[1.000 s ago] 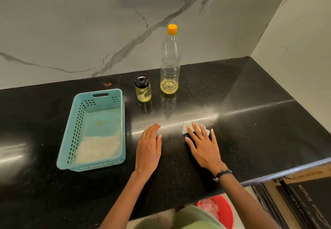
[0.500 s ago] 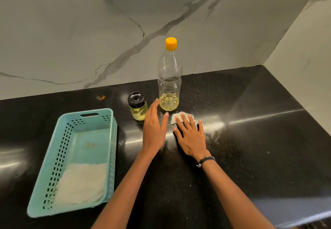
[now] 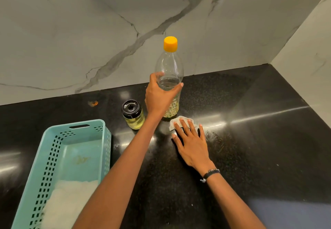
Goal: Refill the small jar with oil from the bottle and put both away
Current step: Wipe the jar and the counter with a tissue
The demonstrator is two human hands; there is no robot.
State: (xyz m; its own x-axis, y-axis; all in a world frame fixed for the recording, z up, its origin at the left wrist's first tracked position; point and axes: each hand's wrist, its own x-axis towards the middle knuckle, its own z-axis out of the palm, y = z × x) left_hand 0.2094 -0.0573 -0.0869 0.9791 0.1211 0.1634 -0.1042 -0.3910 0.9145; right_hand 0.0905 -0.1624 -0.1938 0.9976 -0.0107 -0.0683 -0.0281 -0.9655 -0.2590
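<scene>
Step in hand: putting away. Your left hand (image 3: 159, 96) grips the clear plastic bottle with orange cap (image 3: 169, 71), standing near the back edge of the black worktop (image 3: 259, 139). Right hand (image 3: 192, 142) presses flat on a white cloth (image 3: 174, 122). Black-lidded small glass jar (image 3: 133, 115) stands beside it, filled. Next: lift clear of the jar into the teal basket (image 3: 59, 157).

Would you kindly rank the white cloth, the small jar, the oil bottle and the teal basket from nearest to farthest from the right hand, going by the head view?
From the right hand:
1. White cloth: under its fingertips, touching.
2. Oil bottle: just beyond the cloth, gripped by the left hand.
3. Small jar: further left, past the left forearm.
4. Teal basket: far left, farthest.
</scene>
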